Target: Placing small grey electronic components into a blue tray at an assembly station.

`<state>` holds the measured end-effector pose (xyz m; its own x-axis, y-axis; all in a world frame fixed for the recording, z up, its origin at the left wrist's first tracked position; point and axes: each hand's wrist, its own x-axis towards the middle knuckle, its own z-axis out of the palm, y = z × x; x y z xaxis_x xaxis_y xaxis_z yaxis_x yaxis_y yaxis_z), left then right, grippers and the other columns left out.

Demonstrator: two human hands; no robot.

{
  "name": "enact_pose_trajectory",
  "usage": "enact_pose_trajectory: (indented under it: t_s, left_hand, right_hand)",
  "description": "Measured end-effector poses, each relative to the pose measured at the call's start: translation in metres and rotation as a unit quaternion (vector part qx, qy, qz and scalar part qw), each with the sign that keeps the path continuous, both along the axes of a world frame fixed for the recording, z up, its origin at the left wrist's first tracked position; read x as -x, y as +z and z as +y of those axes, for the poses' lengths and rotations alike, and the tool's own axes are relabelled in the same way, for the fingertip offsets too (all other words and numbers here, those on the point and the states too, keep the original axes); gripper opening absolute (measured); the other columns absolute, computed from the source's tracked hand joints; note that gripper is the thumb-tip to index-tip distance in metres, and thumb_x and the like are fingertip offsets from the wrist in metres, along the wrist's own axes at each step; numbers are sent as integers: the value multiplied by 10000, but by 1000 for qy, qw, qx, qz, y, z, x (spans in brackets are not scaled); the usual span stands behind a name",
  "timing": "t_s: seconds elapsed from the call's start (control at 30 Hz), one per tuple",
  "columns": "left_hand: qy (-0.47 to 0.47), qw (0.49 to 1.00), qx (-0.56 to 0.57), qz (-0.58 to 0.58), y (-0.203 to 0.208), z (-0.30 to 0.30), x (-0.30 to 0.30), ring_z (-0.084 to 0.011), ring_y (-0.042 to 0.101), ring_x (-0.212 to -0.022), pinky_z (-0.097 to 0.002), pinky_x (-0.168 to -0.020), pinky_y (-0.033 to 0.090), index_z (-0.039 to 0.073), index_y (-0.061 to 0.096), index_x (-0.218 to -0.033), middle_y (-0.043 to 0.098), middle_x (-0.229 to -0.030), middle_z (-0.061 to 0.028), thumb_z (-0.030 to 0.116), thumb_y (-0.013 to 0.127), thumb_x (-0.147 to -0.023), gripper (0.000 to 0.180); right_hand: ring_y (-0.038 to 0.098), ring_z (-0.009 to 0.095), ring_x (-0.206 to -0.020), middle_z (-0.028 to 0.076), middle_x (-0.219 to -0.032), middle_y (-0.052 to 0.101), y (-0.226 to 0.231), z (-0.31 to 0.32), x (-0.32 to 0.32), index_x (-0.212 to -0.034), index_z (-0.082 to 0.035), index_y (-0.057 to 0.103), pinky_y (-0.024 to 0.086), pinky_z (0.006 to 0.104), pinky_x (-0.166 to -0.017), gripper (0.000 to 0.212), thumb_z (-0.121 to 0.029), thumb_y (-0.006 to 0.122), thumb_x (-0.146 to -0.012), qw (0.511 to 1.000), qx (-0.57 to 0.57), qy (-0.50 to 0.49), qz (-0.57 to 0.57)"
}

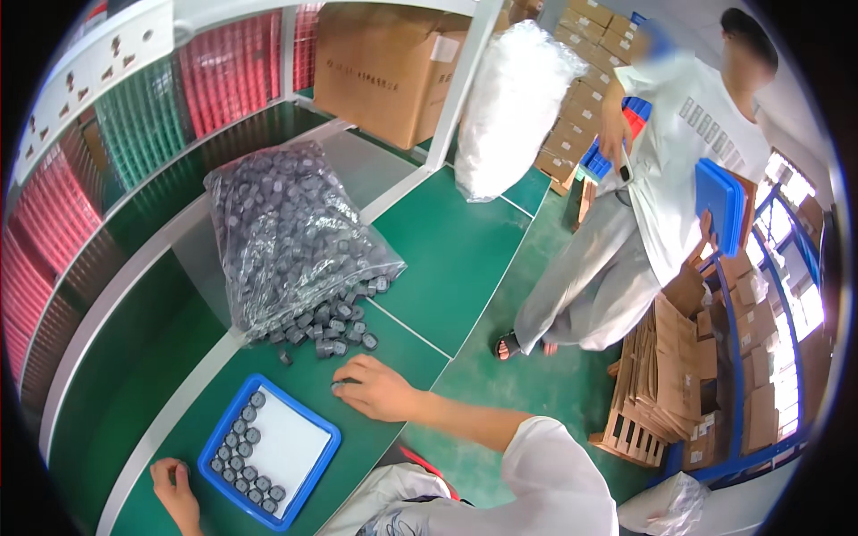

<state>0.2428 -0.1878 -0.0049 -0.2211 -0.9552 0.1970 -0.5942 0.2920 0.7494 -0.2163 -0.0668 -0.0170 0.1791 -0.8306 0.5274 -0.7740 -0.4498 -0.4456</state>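
A blue-rimmed tray (332,444) with a white bottom lies on the green table, and several small dark grey caps (238,439) stand in rows along its left and near sides. Just left of the tray is my left hand (175,493), its fingers curled together; what they hold, if anything, is too small to make out. Between the tray and the loose pile of caps (327,328), my right hand (379,389) pinches a small dark cap at its fingertips. The pile spills from the mouth of a clear plastic bag (295,232) full of the same caps.
Red and green bins (231,67) line the rack at the left, under a power strip (98,67). A cardboard box (384,76) and a white plastic-wrapped bundle (514,112) stand behind. Across the aisle a person (661,152) carries blue trays (720,207), near a pallet (630,433) of flattened cardboard.
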Motion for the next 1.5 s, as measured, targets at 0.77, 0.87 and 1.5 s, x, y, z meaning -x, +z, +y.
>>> enact_pose_trajectory:
  t_s: [0.77,0.87,1.5]
  left_hand:
    - [-47,966,249,-55,47,75,100,-292,593,-851,-418,-757,470,39,715,-837,620,-936,-98,5,729,-639,201]
    - [-127,959,247,-52,35,75,154,-278,568,-831,-398,-728,447,26,694,-810,567,-873,-83,22,711,-635,177]
    - [-153,952,236,-122,23,52,180,-264,510,-845,-391,-737,404,15,673,-728,531,-841,-76,11,711,-665,74]
  right_hand:
    - [563,373,-1109,121,-1185,642,62,-70,-63,-932,-29,691,478,449,-939,199,-10,767,-749,966,-107,215,98]
    - [508,373,-1187,118,-1250,607,58,-78,-66,-923,-41,698,451,450,-984,206,-9,766,-731,960,-115,214,136]
    - [415,381,-1308,98,-1385,530,48,-84,-69,-864,-63,724,399,471,-1071,132,-39,772,-744,974,-81,193,87]
